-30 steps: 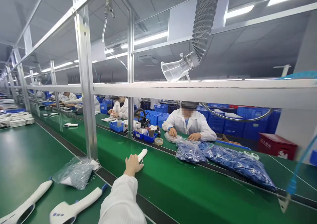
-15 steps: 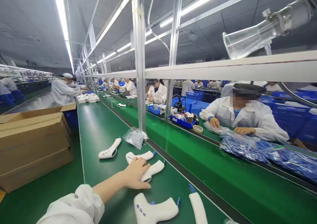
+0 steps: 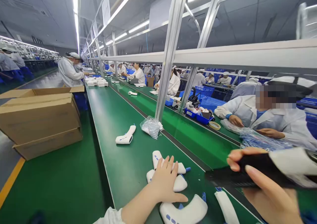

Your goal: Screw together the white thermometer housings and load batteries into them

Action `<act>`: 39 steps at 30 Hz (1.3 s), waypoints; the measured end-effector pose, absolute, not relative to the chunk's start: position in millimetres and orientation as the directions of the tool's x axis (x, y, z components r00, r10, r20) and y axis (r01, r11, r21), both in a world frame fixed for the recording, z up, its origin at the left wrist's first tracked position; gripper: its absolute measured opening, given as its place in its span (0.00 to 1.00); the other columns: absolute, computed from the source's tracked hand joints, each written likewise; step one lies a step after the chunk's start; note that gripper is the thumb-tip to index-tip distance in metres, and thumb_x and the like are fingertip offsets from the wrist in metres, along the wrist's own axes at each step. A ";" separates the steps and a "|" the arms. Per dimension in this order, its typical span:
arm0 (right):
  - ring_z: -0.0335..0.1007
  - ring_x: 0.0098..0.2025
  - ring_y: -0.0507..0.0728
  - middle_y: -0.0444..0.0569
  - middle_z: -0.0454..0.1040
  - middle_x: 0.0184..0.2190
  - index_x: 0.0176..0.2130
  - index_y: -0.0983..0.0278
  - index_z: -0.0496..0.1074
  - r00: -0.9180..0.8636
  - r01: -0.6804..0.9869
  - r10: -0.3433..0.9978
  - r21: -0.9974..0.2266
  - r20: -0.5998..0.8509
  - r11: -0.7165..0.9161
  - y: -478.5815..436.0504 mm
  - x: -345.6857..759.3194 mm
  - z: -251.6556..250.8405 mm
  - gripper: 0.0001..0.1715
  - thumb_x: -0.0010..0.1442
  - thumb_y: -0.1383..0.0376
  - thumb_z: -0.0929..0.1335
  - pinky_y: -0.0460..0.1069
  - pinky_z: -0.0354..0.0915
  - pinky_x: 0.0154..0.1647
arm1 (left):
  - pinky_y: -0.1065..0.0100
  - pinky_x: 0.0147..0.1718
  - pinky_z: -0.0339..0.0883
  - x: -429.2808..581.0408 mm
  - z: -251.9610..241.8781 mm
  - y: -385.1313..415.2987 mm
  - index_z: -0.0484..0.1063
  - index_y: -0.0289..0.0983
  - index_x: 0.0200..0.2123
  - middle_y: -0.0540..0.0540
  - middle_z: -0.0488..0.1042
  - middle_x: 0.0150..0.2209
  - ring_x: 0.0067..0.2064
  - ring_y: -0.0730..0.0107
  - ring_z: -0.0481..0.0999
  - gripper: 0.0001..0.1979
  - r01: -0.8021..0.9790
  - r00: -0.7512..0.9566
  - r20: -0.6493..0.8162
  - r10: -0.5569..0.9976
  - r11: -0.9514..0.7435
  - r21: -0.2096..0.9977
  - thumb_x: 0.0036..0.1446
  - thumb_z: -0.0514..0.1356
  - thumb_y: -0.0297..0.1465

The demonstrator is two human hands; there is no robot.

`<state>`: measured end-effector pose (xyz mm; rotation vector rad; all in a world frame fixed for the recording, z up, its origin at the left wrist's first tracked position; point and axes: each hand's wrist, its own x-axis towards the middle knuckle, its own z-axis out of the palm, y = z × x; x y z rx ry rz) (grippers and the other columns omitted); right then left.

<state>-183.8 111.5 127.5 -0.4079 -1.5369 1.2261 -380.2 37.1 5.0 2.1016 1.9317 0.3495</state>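
— Where is the left hand [image 3: 165,181]?
— Open, fingers spread, lying flat on two white handheld housings [image 3: 180,184] on the green bench [image 3: 116,118], near and right of centre.
— And the right hand [image 3: 268,194]?
— Closed round a black tool [image 3: 230,177], blurred, held over the bench's right edge.

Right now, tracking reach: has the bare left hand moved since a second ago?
Yes. The left hand pulled back toward the person, from beyond the clear plastic bag to the white plastic casings nearer.

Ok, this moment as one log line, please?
left hand: flat on white casings | right hand: holds black tool | surface: green belt
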 end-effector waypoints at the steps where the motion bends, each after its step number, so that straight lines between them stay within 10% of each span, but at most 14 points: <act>1: 0.63 0.28 0.54 0.51 0.65 0.32 0.38 0.62 0.66 -0.420 -0.358 0.744 -0.848 0.520 0.391 117.4 -197.9 124.6 0.19 0.52 0.58 0.75 0.44 0.66 0.28 | 0.43 0.57 0.33 -378.5 5.2 33.6 0.43 0.29 0.62 0.30 0.39 0.64 0.64 0.42 0.37 0.50 0.929 0.068 0.020 0.998 -0.070 0.364 0.47 0.47 0.60; 7: 0.62 0.28 0.53 0.51 0.65 0.33 0.39 0.65 0.64 -0.560 -0.374 0.666 -0.867 0.494 0.328 142.9 -256.4 106.9 0.15 0.56 0.62 0.72 0.43 0.64 0.29 | 0.54 0.45 0.61 -376.2 5.1 29.9 0.71 0.32 0.37 0.40 0.70 0.40 0.45 0.54 0.66 0.22 0.928 -0.045 0.007 0.999 0.039 0.371 0.50 0.58 0.47; 39: 0.60 0.28 0.55 0.48 0.63 0.29 0.39 0.63 0.62 -0.714 -0.202 0.580 -0.909 0.392 0.365 156.2 -266.1 68.1 0.10 0.63 0.61 0.67 0.45 0.61 0.27 | 0.60 0.34 0.62 -374.8 0.6 31.8 0.71 0.33 0.36 0.44 0.69 0.33 0.37 0.61 0.65 0.16 0.917 0.001 -0.092 0.996 0.036 0.398 0.53 0.57 0.41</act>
